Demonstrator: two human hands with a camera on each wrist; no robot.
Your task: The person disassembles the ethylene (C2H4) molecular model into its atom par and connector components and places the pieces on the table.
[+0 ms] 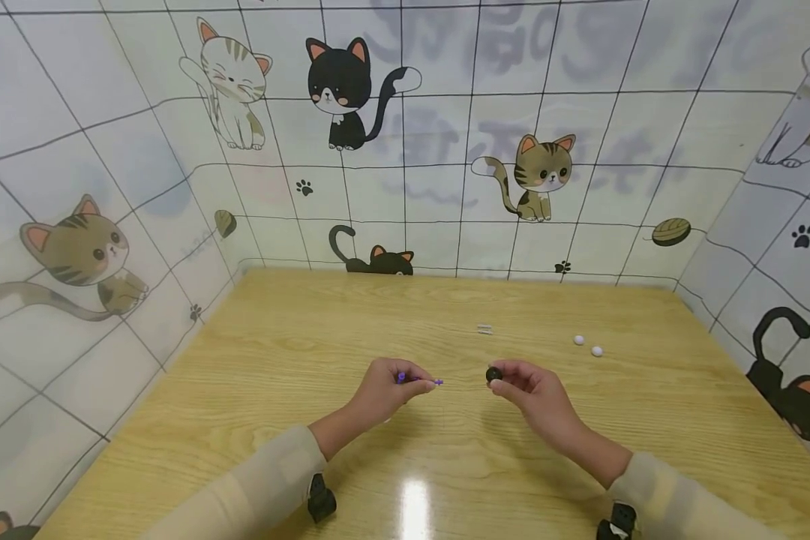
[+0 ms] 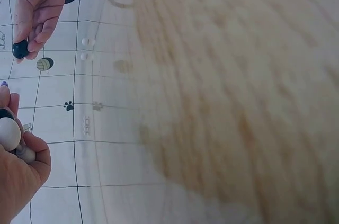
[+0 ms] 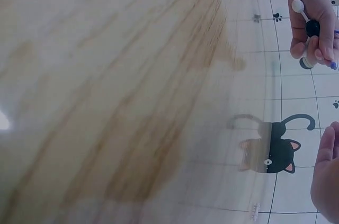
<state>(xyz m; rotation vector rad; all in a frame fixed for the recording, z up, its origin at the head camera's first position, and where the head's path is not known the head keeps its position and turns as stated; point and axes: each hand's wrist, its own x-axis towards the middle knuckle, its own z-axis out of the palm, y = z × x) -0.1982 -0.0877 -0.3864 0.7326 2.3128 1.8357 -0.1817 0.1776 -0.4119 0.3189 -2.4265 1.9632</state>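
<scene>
My left grip (image 1: 381, 388) pinches a purple connector (image 1: 439, 382), its long axis running crosswise and its tip pointing right, toward the black ball (image 1: 493, 374). My right grip (image 1: 542, 401) pinches that ball above the worktop (image 1: 297, 330), a short gap from the tip; being round, it shows no long axis.

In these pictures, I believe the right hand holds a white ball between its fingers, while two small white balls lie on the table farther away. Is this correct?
Not entirely. The ball in the right hand is black, not white, as the head view shows. The two small white balls do lie on the table farther away.
</scene>
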